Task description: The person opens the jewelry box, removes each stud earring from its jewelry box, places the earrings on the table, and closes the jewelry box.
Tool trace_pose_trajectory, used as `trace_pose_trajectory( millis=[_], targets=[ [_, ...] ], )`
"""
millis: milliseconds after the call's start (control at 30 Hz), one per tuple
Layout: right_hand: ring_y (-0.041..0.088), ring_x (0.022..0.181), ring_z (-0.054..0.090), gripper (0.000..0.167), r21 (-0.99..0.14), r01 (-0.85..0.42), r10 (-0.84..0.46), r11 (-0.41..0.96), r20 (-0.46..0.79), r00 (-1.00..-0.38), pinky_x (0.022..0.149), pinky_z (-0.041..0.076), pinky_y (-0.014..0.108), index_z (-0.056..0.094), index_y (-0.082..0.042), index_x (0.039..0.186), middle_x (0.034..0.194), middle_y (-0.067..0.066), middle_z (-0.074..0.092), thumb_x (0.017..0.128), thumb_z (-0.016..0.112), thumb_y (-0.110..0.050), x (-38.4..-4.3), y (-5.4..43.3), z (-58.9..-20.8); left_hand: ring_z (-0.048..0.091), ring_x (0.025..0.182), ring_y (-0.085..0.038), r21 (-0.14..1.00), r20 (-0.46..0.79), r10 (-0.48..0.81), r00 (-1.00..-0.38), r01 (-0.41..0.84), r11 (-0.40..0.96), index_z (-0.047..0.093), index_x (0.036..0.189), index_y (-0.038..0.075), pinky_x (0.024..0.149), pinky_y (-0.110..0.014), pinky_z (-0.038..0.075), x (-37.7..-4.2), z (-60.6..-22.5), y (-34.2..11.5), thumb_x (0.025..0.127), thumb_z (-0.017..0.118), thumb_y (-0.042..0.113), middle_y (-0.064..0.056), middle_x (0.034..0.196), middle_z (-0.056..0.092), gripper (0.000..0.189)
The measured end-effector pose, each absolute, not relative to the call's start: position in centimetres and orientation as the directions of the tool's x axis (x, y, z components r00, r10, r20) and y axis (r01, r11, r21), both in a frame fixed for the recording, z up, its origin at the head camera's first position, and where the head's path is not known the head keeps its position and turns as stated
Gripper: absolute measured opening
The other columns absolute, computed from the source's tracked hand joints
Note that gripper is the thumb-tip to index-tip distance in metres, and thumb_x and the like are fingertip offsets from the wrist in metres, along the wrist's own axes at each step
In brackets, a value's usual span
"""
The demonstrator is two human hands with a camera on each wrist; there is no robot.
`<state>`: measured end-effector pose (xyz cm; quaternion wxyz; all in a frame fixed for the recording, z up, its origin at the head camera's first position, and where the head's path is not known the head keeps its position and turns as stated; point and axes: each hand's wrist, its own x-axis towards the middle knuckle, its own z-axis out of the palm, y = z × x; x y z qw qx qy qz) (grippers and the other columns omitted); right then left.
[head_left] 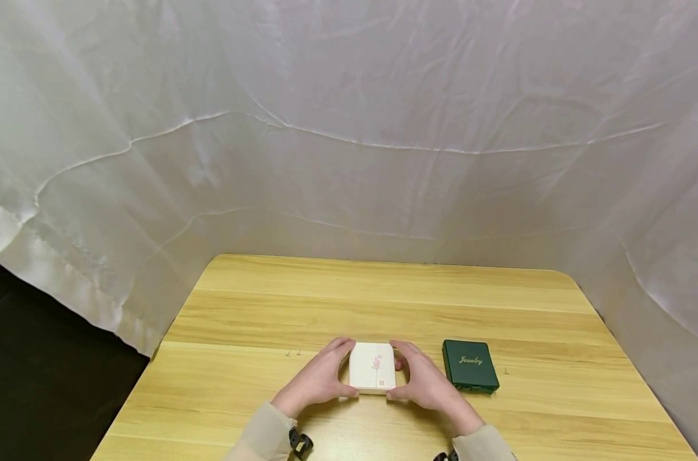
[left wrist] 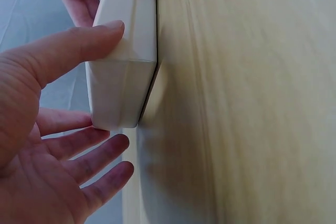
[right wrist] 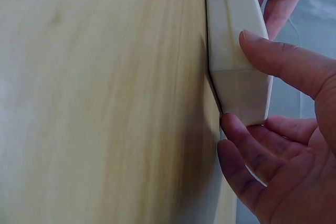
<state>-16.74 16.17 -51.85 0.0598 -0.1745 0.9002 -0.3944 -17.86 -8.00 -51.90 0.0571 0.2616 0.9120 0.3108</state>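
A small white box [head_left: 367,366] with a pink flower print on its lid sits on the wooden table near its front, between both hands. My left hand [head_left: 321,376] holds its left end, thumb on the near side and fingers at the far side. The right hand [head_left: 422,379] grips the opposite end the same way. In the left wrist view the left thumb presses the white box [left wrist: 123,72] near a corner, and the lower fingers spread beside it. A lid seam runs along the box's side [right wrist: 236,30] in the right wrist view.
To the right of the hands lies a dark green box [head_left: 470,366] with "Jewelry" in gold letters. Pale cloth [head_left: 383,160] hangs behind and around the wooden table [head_left: 257,307]. Small dark marks show on the tabletop at left and right.
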Motion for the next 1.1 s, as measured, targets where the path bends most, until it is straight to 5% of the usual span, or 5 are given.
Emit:
trace_pose_trajectory(
  millis=[300,567,1100],
  targets=[
    [0.017,0.090,0.056,0.095,-0.719,-0.269,-0.366,0.641,0.021,-0.930,0.080,0.046,0.033,0.043,0.004,0.142,0.120,0.005,0.055,0.063,0.092,-0.012,-16.7,16.0,-51.6,0.046,0.129,-0.031,0.592,0.046,0.504,-0.862,0.430,0.681,0.044,0.142,-0.006,0.107,-0.043,0.038,-17.8,-52.0,-8.0,0.070,0.089,0.026,-0.016,0.144,0.044,0.092],
    [0.019,0.091,0.058,0.096,-0.742,-0.251,-0.367,0.622,0.007,-0.930,0.076,0.047,0.029,0.040,0.006,0.143,0.125,0.010,0.053,0.066,0.092,-0.018,-16.5,16.0,-51.5,0.055,0.109,-0.024,0.652,0.008,0.482,-0.876,0.370,0.662,0.039,0.146,-0.004,0.095,-0.041,0.049,-17.4,-51.9,-7.9,0.070,0.088,0.020,-0.016,0.137,0.044,0.094],
    [0.021,0.088,0.060,0.095,-0.788,-0.226,-0.360,0.573,0.005,-0.933,0.069,0.049,0.026,0.039,0.010,0.142,0.128,0.020,0.051,0.065,0.091,-0.011,-17.0,13.3,-51.5,0.051,0.122,-0.030,0.640,0.017,0.493,-0.870,0.388,0.664,0.041,0.144,-0.007,0.103,-0.046,0.042,-18.2,-51.0,-10.2,0.067,0.090,0.019,-0.015,0.141,0.046,0.095]
  ],
)
